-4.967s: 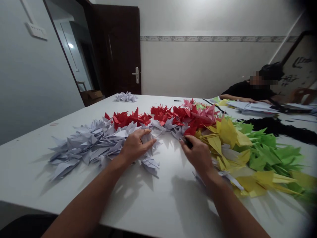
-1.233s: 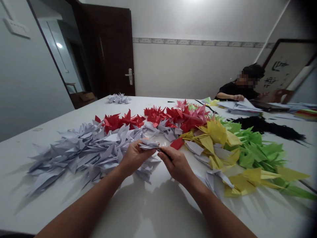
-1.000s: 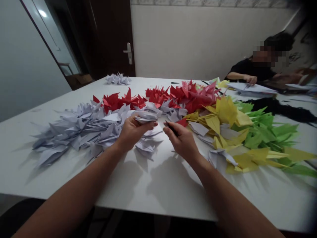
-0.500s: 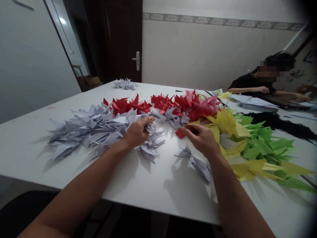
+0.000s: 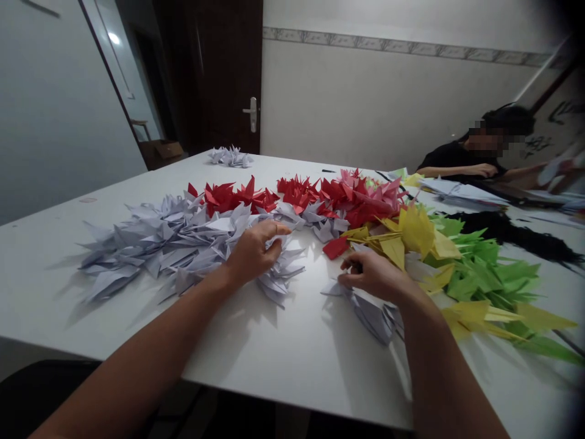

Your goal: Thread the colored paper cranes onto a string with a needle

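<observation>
- My left hand (image 5: 253,253) rests on the near edge of the pale lavender paper cranes (image 5: 150,244), its fingers loosely curved and parted; nothing is pinched between them.
- My right hand (image 5: 372,274) lies palm down, touching a small loose cluster of lavender cranes (image 5: 365,314). Its fingers (image 5: 350,280) are curled narrow; I cannot tell whether they hold anything.
- A red folded paper piece (image 5: 336,247) lies on the white bench (image 5: 91,305), near my right hand and between the two hands.
- Cranes lie in colour groups across the bench: the lavender heap at left, red cranes (image 5: 233,198) behind it, pink cranes (image 5: 370,195) further right, then yellow cranes (image 5: 415,235) and green cranes (image 5: 484,280).
- A black strand mass (image 5: 507,235) lies beyond the green cranes.
- A small lavender heap (image 5: 230,157) sits at the far end of the bench.
- A co-worker in a black top (image 5: 457,160) sits at the far right, one hand on a stack of papers (image 5: 461,194).
</observation>
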A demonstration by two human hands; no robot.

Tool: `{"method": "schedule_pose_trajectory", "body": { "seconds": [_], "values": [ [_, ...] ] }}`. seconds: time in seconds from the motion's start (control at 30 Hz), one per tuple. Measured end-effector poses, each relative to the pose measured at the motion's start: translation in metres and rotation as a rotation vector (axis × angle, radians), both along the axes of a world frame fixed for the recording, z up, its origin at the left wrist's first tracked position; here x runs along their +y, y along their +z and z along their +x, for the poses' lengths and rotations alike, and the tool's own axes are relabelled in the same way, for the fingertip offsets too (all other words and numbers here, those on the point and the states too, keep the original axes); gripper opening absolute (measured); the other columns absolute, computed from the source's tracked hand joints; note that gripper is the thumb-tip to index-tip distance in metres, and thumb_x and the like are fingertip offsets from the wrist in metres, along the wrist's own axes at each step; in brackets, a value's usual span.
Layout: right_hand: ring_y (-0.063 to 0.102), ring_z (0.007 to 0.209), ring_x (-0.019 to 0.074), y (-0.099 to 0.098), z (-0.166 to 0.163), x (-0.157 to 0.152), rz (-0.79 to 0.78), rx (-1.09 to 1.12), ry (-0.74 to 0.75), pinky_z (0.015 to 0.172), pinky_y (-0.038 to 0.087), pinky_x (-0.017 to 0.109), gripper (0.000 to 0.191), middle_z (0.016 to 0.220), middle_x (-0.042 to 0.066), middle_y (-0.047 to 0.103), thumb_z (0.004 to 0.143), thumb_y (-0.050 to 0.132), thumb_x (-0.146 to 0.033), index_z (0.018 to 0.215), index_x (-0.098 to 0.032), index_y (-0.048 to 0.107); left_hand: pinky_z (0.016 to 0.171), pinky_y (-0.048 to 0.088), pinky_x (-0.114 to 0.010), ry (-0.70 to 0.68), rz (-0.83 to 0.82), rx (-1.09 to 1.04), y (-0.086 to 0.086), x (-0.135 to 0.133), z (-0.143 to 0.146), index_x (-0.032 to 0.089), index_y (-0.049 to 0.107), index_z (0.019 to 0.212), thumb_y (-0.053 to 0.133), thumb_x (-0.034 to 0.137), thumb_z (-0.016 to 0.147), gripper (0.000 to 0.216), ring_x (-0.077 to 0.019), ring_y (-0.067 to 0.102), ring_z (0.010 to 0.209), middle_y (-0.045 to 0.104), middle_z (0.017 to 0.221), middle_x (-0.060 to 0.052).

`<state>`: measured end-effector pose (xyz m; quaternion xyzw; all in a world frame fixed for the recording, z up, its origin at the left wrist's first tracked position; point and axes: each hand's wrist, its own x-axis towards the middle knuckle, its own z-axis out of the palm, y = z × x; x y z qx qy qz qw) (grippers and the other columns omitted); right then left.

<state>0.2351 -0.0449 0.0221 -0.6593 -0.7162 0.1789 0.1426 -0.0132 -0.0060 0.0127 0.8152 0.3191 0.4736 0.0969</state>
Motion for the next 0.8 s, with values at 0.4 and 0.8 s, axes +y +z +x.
{"method": "schedule_pose_trajectory", "body": {
  "seconds": [0.4, 0.8],
  "values": [
    [0.040, 0.053, 0.0100, -0.009, -0.030, 0.001, 0.323, 0.711, 0.102, 0.047, 0.033, 0.022, 0.025, 0.058, -0.002, 0.050, 0.072, 0.065, -0.041, 0.070, -0.016, 0.063, 0.091, 0.048, -0.036, -0.257, -0.055, -0.023, -0.001, -0.024, 0.016, 0.023, 0.057, 0.118, 0.056, 0.019, 0.083, 0.036, -0.0207, 0.060, 0.104, 0.063, 0.114, -0.009],
    [0.036, 0.045, 0.0056, -0.004, -0.054, -0.012, 0.142, 1.058, 0.069, 0.038, 0.025, 0.019, 0.037, 0.059, -0.005, 0.045, 0.075, 0.059, -0.052, 0.080, -0.016, 0.059, 0.074, 0.051, -0.026, -0.301, -0.542, -0.606, -0.008, -0.019, 0.027, 0.018, 0.052, 0.113, 0.066, 0.018, 0.072, 0.043, -0.0154, 0.063, 0.084, 0.066, 0.094, -0.005]
  ]
}}
